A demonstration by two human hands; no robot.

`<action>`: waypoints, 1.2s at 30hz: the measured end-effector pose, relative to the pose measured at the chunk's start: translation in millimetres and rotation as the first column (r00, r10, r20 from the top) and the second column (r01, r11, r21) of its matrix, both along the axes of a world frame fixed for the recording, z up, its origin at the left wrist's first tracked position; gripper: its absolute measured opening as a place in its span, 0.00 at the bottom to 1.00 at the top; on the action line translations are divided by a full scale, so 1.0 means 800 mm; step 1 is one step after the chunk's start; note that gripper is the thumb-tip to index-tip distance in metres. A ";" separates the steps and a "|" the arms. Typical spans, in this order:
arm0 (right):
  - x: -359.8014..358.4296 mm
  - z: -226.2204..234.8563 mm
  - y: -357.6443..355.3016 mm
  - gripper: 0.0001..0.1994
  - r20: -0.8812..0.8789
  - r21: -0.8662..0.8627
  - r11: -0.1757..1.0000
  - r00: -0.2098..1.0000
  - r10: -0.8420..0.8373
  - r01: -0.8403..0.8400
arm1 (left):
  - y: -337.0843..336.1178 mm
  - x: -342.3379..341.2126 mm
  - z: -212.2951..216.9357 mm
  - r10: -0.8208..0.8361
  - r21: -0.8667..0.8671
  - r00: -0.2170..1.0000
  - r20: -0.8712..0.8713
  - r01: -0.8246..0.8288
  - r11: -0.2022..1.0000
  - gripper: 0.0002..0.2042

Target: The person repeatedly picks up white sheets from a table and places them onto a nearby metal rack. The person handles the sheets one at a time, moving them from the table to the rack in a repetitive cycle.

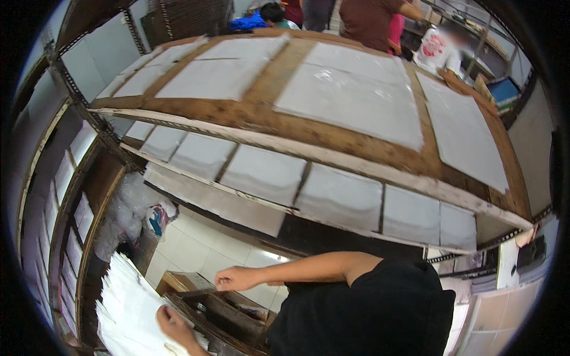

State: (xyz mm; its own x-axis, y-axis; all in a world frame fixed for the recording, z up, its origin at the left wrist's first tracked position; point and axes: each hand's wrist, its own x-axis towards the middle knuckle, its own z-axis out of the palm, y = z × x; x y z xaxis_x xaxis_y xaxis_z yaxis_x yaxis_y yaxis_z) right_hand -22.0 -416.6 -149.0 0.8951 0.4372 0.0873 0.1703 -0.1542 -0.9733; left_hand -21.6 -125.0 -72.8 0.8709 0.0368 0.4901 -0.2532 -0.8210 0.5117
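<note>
Low on the left, a thick, uneven stack of white paper sheets (127, 305) fans out along its edges. My left hand (172, 325) is over the near side of this stack, its slightly blurred fingers apart and loosely bent against the paper. My right arm reaches leftward from a black sleeve. At its end, my right hand (233, 279) hangs above a worn brown wooden frame (208, 305), fingers curled together. Nothing shows in the right hand, though the undersides of its fingers are hidden.
A wide wooden rack (261, 86) carries white sheets (350, 98) on top, with more sheets (264, 172) on the shelf below. Metal shelving (77, 95) stands left. Clear plastic bags (127, 204) lie near the tiled floor (202, 246). Several people, including one in white (436, 50), are beyond the rack.
</note>
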 end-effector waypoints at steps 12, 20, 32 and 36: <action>-0.178 0.025 -0.112 0.17 -0.130 -0.171 0.920 0.917 -0.377 0.354 | -0.284 -0.212 -0.039 -0.582 0.234 0.807 -0.098 0.587 0.775 0.08; -0.349 0.121 -0.304 0.17 -0.129 -0.191 0.771 0.763 -0.633 0.608 | -0.389 -0.293 0.006 -0.857 -0.018 0.512 0.055 0.859 0.512 0.13; -0.851 0.113 -0.594 0.11 0.132 -0.541 -0.080 -0.009 -0.991 0.837 | -0.432 -0.342 -0.209 -0.728 -0.212 0.477 -0.493 0.746 0.632 0.10; -0.883 0.107 -0.575 0.11 -0.037 -0.596 -0.245 -0.331 -0.943 0.764 | -0.417 -0.386 -0.296 -0.678 -0.311 0.338 -0.653 0.696 0.647 0.11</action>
